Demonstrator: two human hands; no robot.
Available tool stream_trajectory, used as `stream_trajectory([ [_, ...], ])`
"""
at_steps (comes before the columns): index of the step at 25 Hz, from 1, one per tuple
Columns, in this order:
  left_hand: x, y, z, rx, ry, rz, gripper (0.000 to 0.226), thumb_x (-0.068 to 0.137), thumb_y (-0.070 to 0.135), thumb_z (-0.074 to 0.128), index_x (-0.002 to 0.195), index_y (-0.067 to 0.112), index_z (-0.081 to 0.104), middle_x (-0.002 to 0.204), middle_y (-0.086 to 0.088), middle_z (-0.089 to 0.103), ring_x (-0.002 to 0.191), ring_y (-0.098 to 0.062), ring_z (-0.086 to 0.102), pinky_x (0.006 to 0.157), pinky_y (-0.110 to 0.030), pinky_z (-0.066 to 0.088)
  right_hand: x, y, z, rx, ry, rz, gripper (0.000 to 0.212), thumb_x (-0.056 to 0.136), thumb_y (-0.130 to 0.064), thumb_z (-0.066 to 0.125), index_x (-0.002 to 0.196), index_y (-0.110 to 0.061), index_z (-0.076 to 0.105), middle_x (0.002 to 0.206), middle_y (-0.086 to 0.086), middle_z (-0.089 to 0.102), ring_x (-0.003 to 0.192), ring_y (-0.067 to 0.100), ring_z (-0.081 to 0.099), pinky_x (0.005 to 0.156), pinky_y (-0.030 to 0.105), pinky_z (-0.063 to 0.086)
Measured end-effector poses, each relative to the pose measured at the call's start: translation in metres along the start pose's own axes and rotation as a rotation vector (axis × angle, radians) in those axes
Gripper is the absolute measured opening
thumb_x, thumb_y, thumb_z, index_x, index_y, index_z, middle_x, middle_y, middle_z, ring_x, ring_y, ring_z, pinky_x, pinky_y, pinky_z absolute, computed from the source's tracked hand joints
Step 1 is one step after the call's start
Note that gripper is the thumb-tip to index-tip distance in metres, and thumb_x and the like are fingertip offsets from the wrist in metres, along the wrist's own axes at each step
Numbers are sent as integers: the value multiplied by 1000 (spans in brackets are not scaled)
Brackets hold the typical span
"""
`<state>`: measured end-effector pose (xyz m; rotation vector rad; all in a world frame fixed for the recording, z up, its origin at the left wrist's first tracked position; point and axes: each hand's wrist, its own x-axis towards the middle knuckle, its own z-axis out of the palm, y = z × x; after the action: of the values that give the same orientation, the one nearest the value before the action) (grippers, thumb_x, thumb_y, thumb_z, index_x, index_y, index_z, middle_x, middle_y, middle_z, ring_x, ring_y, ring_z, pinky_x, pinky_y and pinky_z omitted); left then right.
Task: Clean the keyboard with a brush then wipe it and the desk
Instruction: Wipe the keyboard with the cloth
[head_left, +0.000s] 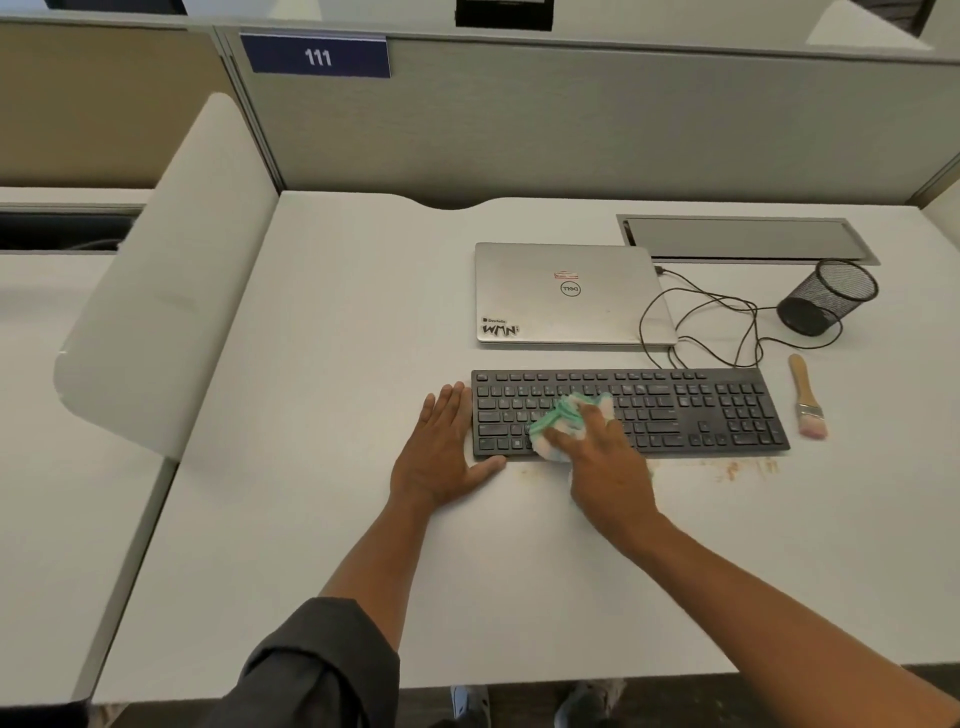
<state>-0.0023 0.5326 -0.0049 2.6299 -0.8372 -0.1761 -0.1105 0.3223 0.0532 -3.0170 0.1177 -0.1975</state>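
Green-and-white cloth sits bunched under your right hand, fingers curled round it on the keyboard. Left hand lies flat beside that grip, bracing. Wipe rightward, then the stained worktop.

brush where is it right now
In the head view the brush lies on the desk just right of the keyboard, below the mesh cup, with neither hand on it.
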Motion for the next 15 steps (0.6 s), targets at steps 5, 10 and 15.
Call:
stream_trajectory([
  [5, -1, -2, 2, -1, 26, 31, 110, 84, 76, 40, 161, 5, 12, 169, -13, 14, 157, -23, 5, 126, -33, -6, -10, -59, 11, 48, -37, 50, 51, 62, -4, 80, 107, -27, 73, 130, 20, 60, 89, 42, 63, 46, 35, 52],
  [10, -1, -2, 2, 43, 18, 69, 97, 87, 75, 36, 163, 18, 11, 170, -10, 11, 157, -23, 2, 126, -35, -7, -28, -11, 9, -46, -20, 114, 58, 60, 1, 81, 112, -23, 73, 129, 24, 58, 90, 46, 61, 46, 41, 53],
  [15, 0, -4, 5, 39, 21, 72, 96, 88, 73, 38, 163, 17, 13, 169, -10, 12, 157, -24, 3, 127, -36, -4, -32, 7, 8, -29, -10, 381, 61, 71, 0, 73, 123, -31, 66, 145, 17, 45, 104, 39, 54, 56, 39, 55],
])
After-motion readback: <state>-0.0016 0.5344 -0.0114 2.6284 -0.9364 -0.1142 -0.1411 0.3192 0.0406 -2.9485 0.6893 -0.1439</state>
